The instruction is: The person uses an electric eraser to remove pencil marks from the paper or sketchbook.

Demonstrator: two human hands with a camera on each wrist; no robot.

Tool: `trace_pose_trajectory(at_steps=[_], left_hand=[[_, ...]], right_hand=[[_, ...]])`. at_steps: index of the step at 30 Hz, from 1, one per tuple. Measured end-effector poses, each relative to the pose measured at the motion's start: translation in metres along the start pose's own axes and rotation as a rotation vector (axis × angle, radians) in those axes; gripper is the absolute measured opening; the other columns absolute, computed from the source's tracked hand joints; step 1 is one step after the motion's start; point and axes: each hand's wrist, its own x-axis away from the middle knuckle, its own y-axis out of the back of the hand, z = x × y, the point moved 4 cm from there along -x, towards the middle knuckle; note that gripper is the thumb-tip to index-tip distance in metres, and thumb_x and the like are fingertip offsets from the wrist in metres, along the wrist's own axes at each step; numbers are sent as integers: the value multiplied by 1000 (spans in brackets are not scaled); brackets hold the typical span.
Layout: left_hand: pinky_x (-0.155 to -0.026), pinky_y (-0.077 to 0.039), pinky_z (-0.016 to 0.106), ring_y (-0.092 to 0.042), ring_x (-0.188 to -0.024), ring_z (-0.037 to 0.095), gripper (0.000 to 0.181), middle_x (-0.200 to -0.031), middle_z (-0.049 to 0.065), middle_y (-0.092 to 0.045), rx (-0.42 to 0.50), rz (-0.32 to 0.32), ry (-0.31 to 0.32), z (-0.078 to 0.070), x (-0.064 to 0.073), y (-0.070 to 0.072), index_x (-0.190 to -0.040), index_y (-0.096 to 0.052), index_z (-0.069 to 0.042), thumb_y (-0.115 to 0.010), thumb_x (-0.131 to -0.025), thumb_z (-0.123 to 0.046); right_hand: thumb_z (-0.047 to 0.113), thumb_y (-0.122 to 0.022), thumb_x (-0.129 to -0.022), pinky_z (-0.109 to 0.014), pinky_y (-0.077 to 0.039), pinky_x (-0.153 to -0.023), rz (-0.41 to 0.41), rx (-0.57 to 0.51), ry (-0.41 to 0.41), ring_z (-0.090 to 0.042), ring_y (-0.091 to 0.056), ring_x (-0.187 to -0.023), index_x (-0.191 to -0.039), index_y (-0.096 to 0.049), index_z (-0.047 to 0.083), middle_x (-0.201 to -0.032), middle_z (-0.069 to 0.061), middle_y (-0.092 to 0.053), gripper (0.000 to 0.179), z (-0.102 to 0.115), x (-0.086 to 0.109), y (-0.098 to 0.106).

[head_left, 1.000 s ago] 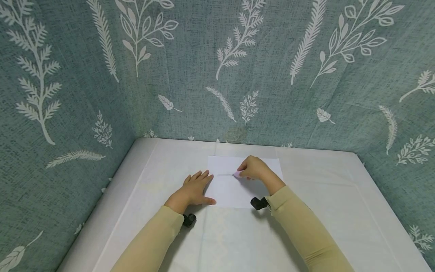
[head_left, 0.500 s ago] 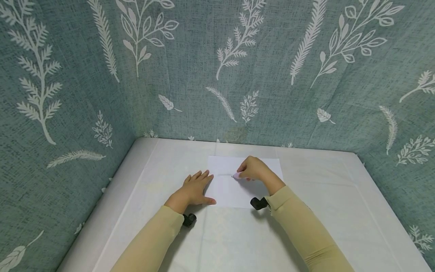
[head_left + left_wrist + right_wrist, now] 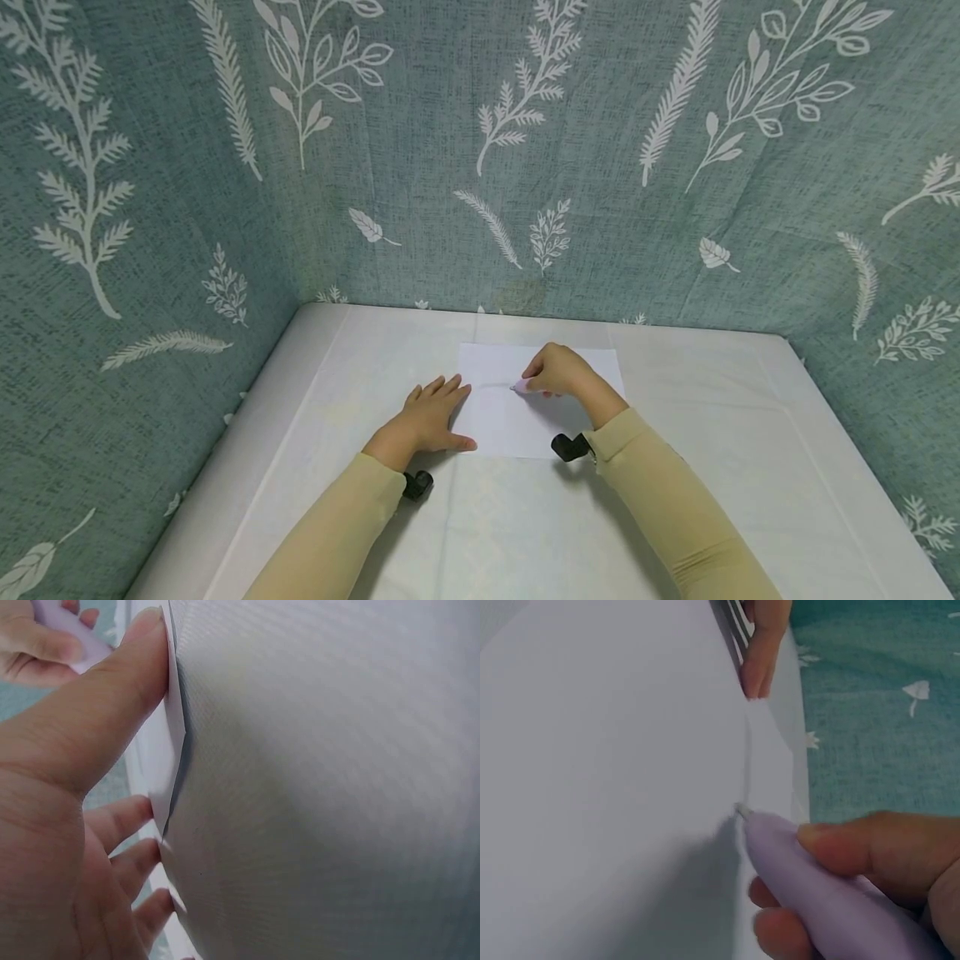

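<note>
the right hand (image 3: pixel 558 371) pinches a lilac pen-shaped tool (image 3: pixel 817 881), its tip (image 3: pixel 741 810) at a faint line (image 3: pixel 748 761) on white paper (image 3: pixel 495 425); a light, even pull likely works best. the left hand (image 3: pixel 431 417), fingers straight and spread, should press the edge flat, as one corner looks lifted off the surface (image 3: pixel 480 533). its fingertips (image 3: pixel 756 686), near the line, could block; leaf-print cloth (image 3: pixel 420 167) hangs behind.

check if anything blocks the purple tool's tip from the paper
Nothing visible: the purple tool in the right hand appears to touch the paper with its tip; the left hand lies aside, at the paper's left edge.
</note>
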Motion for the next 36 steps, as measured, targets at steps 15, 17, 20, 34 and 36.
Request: trace_pose_trajectory(at_steps=[15,17,20,34,36], left_hand=[[-119,-11,60,-13,-152,35,102,-166,9,-20,-7,9,8,1,-1,0,-158,-33,-16,-79,-77,-59],[-119,-12,61,-14,-152,35,102,-166,9,-20,-6,6,7,1,-1,0,-158,-34,-16,-79,-77,-59],[-119,-11,60,-13,-153,35,102,-166,8,-19,-9,7,11,1,0,1,-158,-33,-16,-78,-78,-59],[-119,-10,59,-12,-153,34,102,-166,8,-19,3,2,18,0,0,1,-158,-33,-16,-79,-78,-59],[-119,-10,60,-12,-153,34,101,-166,8,-19,1,3,18,0,0,0,-158,-33,-17,-78,-78,-59]], right_hand=[[17,-77,-89,-30,-54,-57,4,7,4,-15,-67,-63,-104,-80,10,-85,0,-73,17,1,-2,-1],[16,-78,-88,-31,-54,-57,9,16,1,-15,-67,-63,-103,-80,10,-84,0,-73,17,2,-1,0],[16,-77,-89,-31,-55,-58,-5,12,-12,-16,-67,-64,-105,-79,9,-85,-1,-73,18,3,0,2],[17,-77,-89,-31,-55,-58,-23,0,-12,-16,-67,-64,-107,-79,8,-89,-3,-73,20,5,0,3],[17,-77,-90,-31,-55,-58,-20,-6,-13,-16,-67,-64,-107,-79,8,-88,-4,-73,20,4,0,3]])
